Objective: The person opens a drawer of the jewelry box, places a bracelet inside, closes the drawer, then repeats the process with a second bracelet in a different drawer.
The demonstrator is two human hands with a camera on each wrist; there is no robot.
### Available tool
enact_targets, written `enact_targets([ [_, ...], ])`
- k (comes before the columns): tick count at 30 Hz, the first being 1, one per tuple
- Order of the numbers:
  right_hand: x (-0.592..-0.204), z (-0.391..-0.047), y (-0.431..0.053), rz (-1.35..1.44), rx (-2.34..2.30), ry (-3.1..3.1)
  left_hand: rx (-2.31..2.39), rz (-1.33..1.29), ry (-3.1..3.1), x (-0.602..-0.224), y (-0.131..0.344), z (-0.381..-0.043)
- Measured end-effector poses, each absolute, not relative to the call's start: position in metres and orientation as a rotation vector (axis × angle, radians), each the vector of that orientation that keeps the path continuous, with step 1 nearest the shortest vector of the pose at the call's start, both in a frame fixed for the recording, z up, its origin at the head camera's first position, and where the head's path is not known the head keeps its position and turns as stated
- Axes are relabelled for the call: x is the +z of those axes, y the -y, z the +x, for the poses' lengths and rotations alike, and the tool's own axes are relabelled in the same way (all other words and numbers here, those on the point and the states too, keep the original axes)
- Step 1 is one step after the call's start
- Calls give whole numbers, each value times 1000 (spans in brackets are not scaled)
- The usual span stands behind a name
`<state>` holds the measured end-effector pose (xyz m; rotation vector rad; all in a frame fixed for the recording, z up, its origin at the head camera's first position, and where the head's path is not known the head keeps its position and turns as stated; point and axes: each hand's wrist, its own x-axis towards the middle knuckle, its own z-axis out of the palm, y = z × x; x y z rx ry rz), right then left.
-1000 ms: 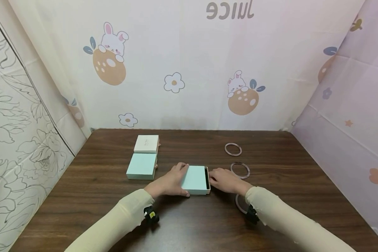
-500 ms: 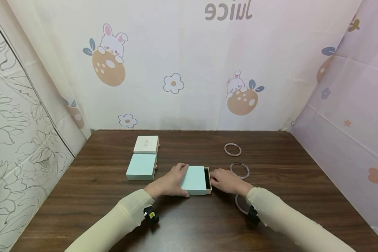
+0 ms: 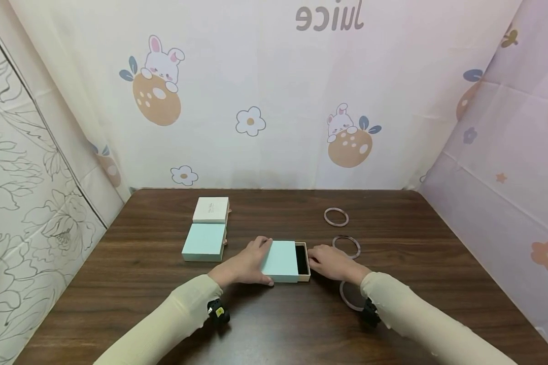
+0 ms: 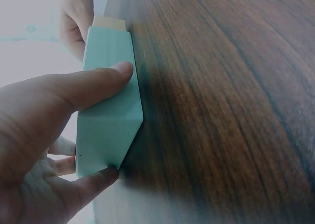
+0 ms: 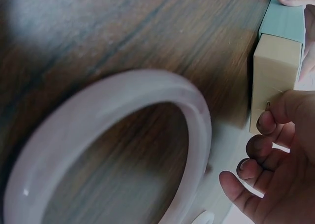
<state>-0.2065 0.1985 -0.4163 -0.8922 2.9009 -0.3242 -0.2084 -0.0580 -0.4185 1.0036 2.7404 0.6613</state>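
Mint drawer box [image 3: 279, 257]: positioned near the middle of the surface [image 3: 274, 329], its drawer [image 3: 304, 278] partly extended toward 3 o'clock. The left hand [image 3: 246, 262], at 9 o'clock, grasps the box, thumb along the 6 o'clock side. The right hand [image 3: 332, 262], at 3 o'clock, pinches at the drawer's end with thumb and forefinger. Three rings [image 3: 359, 249] lie from 2 to 4 o'clock. A white box [image 3: 211, 209] and a second mint box [image 3: 204, 239] lie toward 10 o'clock.

Even light, faint glare on tabletop [image 3: 274, 329], wrist views hazy
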Motion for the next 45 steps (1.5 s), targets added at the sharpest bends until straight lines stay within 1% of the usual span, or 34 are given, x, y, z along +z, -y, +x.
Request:
enact_targets([
  [45,-412,-206,-212,-885,-294,-2905,683,997,-2730,-417,58,-207],
])
